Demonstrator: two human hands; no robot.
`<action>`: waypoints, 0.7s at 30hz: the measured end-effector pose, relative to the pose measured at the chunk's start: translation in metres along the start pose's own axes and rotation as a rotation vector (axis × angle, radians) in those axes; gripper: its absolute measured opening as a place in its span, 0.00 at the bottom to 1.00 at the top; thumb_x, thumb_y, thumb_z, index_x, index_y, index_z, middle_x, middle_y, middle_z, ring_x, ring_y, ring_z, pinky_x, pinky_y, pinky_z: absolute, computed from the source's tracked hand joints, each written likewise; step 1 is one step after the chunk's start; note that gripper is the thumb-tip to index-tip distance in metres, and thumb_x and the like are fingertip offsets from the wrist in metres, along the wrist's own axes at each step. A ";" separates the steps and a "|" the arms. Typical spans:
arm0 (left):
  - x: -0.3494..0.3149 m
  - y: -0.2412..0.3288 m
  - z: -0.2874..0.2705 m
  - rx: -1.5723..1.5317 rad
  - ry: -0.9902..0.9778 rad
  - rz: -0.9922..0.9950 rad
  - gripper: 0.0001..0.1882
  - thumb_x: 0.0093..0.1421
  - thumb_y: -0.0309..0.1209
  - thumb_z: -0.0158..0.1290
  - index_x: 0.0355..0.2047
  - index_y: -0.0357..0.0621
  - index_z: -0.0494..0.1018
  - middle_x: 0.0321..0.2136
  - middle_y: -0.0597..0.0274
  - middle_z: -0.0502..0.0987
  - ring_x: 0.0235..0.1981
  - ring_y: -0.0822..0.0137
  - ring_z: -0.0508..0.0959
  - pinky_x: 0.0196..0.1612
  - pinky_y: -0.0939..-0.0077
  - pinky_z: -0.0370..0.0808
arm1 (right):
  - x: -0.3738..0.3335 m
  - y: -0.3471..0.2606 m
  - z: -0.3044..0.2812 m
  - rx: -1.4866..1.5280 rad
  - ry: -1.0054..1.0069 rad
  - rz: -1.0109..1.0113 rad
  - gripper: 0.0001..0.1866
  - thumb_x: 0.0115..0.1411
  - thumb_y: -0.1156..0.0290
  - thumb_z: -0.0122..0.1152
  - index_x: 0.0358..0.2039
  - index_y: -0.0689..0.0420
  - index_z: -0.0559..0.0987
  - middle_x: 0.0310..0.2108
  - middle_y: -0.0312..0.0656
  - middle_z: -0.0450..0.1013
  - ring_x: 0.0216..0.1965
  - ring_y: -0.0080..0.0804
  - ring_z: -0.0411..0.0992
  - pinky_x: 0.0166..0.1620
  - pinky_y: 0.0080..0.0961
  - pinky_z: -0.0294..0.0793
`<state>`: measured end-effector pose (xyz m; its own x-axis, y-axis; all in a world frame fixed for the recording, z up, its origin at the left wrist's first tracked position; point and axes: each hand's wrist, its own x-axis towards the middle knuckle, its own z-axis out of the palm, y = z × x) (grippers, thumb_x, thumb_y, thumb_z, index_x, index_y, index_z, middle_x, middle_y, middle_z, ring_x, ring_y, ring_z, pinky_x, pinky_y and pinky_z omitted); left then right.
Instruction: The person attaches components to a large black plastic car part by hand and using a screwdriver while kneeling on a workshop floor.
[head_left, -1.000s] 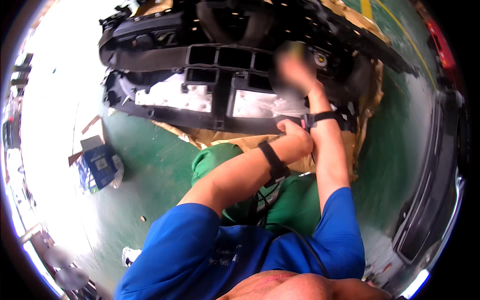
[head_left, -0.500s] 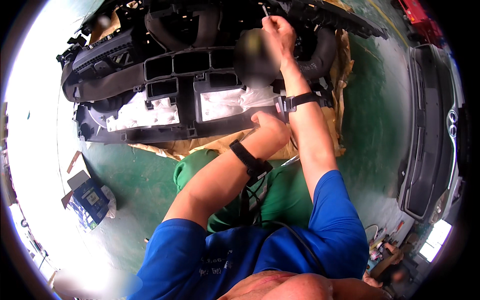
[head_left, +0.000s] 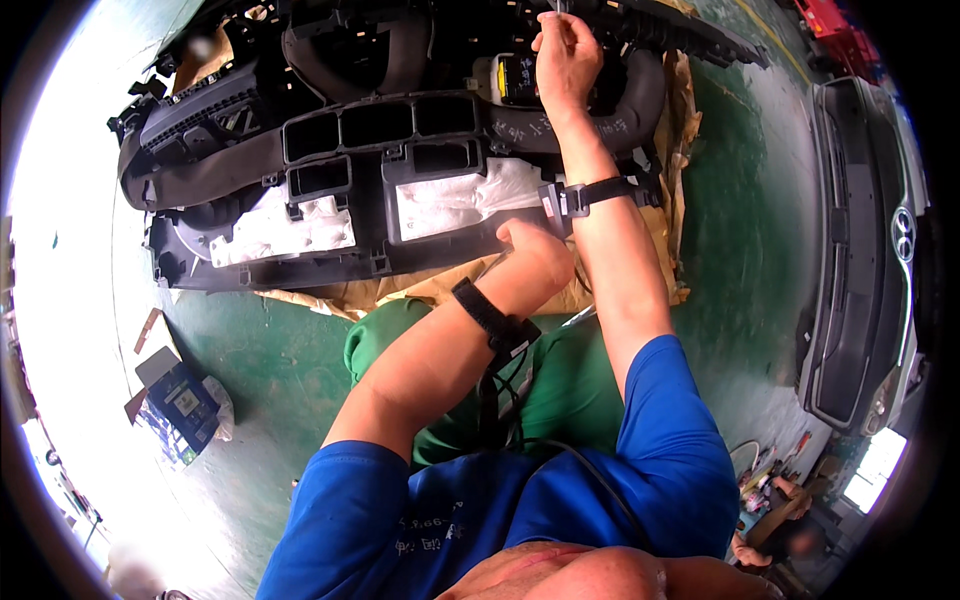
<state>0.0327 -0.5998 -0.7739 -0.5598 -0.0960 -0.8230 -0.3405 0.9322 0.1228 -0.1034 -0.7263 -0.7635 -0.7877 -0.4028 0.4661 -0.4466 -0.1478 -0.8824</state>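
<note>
A black car dashboard lies upside down in front of me, its air ducts and white padding showing. My right hand reaches over its far right part. The fingers are pinched round a thin metal rod-like tool, cut off by the upper edge. Close beside that hand sits a black module with a yellow label. My left hand rests at the dashboard's near edge, thumb up; its other fingers are hidden. Both wrists wear black straps.
Brown paper lies beneath the dashboard on the green floor. A blue box stands at the left. A dark car bumper is on the right. Another person is at the lower right, near scattered items.
My right hand has moved slightly up and away with the tool. The round dark blur over the module is gone, so its yellow label shows. My left hand stays nearly in place.
</note>
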 end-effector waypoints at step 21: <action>0.008 -0.002 0.008 -0.035 -0.024 0.045 0.28 0.57 0.36 0.60 0.58 0.46 0.72 0.59 0.55 0.71 0.57 0.50 0.72 0.51 0.43 0.66 | 0.000 -0.007 -0.005 0.036 -0.138 0.196 0.20 0.68 0.56 0.52 0.31 0.60 0.81 0.15 0.35 0.71 0.15 0.21 0.67 0.20 0.20 0.64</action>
<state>0.0347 -0.5996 -0.7854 -0.5568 -0.0456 -0.8294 -0.3419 0.9226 0.1788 -0.1024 -0.7206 -0.7567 -0.7914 -0.5458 0.2751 -0.2740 -0.0855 -0.9579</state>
